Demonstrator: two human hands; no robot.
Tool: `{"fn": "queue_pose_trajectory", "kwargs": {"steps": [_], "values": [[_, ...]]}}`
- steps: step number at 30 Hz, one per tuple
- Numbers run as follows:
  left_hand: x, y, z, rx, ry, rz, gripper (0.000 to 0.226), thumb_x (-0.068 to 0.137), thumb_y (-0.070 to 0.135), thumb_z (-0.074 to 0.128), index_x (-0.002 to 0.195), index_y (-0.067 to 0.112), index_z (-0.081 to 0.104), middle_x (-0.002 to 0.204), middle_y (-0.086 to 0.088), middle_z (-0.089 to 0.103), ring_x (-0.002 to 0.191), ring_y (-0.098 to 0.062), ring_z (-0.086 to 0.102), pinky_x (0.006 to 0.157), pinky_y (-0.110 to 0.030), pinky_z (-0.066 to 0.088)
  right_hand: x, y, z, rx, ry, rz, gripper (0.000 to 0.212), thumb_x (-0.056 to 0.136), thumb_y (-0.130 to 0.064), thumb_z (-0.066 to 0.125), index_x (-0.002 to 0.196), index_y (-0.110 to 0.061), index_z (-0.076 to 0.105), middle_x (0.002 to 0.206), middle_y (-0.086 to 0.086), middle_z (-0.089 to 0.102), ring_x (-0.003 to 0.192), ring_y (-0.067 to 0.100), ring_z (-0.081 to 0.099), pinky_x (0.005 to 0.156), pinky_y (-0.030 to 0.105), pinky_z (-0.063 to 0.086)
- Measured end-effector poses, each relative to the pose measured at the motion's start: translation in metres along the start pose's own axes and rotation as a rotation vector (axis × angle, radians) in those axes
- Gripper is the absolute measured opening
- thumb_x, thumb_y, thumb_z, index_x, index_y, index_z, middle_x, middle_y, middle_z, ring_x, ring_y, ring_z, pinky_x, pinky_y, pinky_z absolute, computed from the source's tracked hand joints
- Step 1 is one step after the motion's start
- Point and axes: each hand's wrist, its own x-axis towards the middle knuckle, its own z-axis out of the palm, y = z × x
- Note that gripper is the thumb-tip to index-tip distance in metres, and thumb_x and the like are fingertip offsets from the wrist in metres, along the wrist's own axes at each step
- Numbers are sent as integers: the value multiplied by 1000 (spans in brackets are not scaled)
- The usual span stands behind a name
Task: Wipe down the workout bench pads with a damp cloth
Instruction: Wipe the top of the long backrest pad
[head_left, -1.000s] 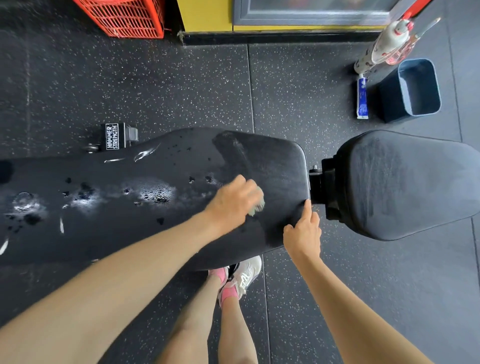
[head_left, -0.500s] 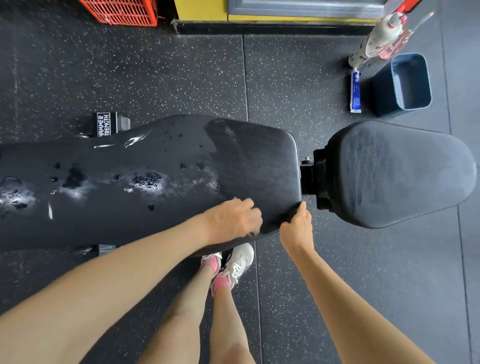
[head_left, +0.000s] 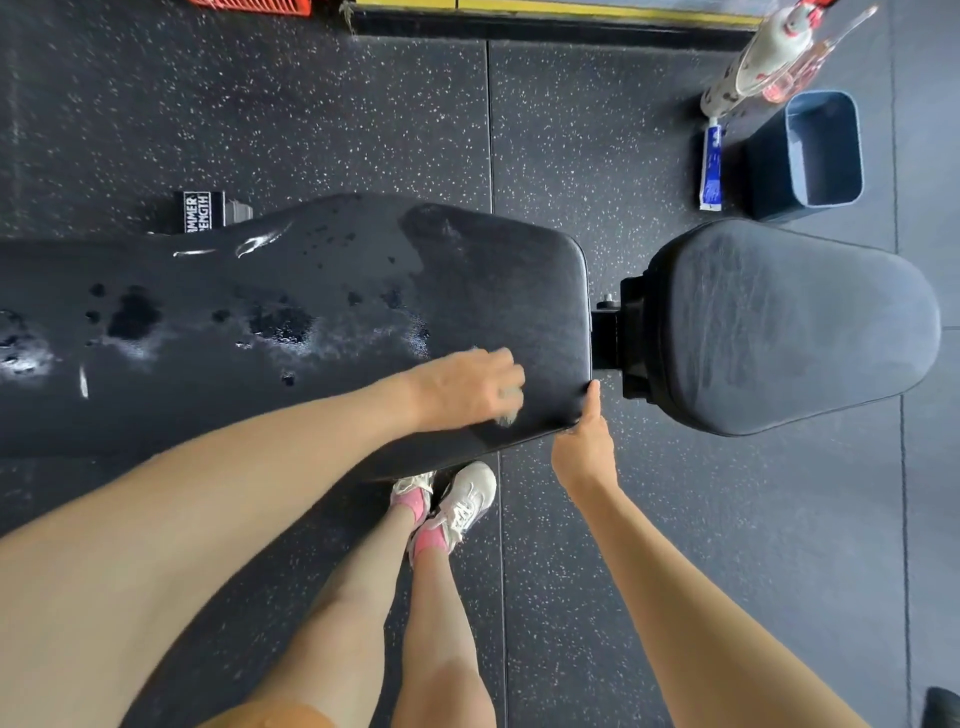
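Observation:
The long black back pad (head_left: 322, 291) lies across the view, wet with droplets and foam patches on its left and middle. Its right end looks wiped and dull. My left hand (head_left: 467, 387) presses a small grey cloth (head_left: 511, 410) onto the pad near its front right corner; only the cloth's edge shows under the fingers. My right hand (head_left: 584, 447) grips the pad's front right corner, one finger lying up along its end edge. The separate black seat pad (head_left: 789, 322) sits to the right, streaked.
A blue bin (head_left: 823, 150), a blue-white tube (head_left: 710, 166) and a spray bottle (head_left: 763, 57) stand on the speckled rubber floor at the back right. A red crate (head_left: 260, 6) is at the top edge. My feet in white shoes (head_left: 462, 504) stand under the pad's front edge.
My left hand with the cloth has slid toward the pad's front edge, then slightly right. My right hand has kept its place at the corner.

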Motion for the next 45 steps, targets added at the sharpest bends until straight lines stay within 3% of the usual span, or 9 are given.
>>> {"fn": "queue_pose_trajectory", "kwargs": {"steps": [3,10,20,22,26,32,37,42,45], "values": [[2,5,1,-111,-2,-126,36,57,-10,55,80,15,65,76,-1,51,66,-18,48,47,-21,29,0,3,2,-5,4,46,69,86,5,30,151,-12,15,144,12,41,121,33,47,94,42,43],[26,29,-5,50,-154,227,26,57,4,75,69,23,61,78,4,55,71,-16,52,49,-26,46,-4,12,3,-78,-20,55,78,86,5,34,154,-21,4,146,8,39,116,30,52,71,34,45],[-86,11,4,-30,-120,183,21,73,0,65,82,18,61,79,3,50,71,-17,43,57,-27,46,-18,-3,20,-526,144,-231,75,88,1,45,152,-19,11,156,19,4,137,35,21,110,41,28],[-87,5,4,7,-80,35,31,74,-9,52,85,18,60,79,2,48,72,-17,43,53,-27,44,-21,-7,28,-546,131,-312,75,89,2,43,152,-20,10,156,20,2,142,33,14,113,41,24],[-56,17,1,-287,45,-787,44,61,-15,54,92,15,58,87,-5,45,83,-21,36,45,-30,31,-22,-11,38,-580,88,-388,75,89,-2,45,152,-19,9,157,19,-1,143,31,10,115,40,21],[-55,48,5,-114,-14,-155,26,68,-2,58,84,17,64,79,0,51,72,-19,49,48,-27,46,-19,-12,34,-624,54,-346,73,93,-14,50,153,-20,9,158,17,-3,144,30,8,117,39,18],[-57,29,-6,-496,62,-1139,41,66,-10,61,99,15,58,92,-3,38,91,-21,36,55,-34,35,-20,-11,38,-606,79,-354,72,91,-5,47,152,-20,11,157,17,-1,143,30,10,117,40,19],[-59,61,6,-199,14,-283,28,65,2,66,87,20,64,80,1,50,75,-16,47,45,-24,39,-22,-14,39,-621,83,-338,73,92,-10,50,152,-18,10,157,19,-3,144,31,7,117,40,18],[-69,20,0,-291,-6,-483,36,64,-7,62,87,20,61,84,0,44,80,-20,46,46,-30,37,-21,-17,44,-614,114,-337,69,92,-5,44,151,-18,11,157,20,-1,144,31,8,116,40,18]]}}
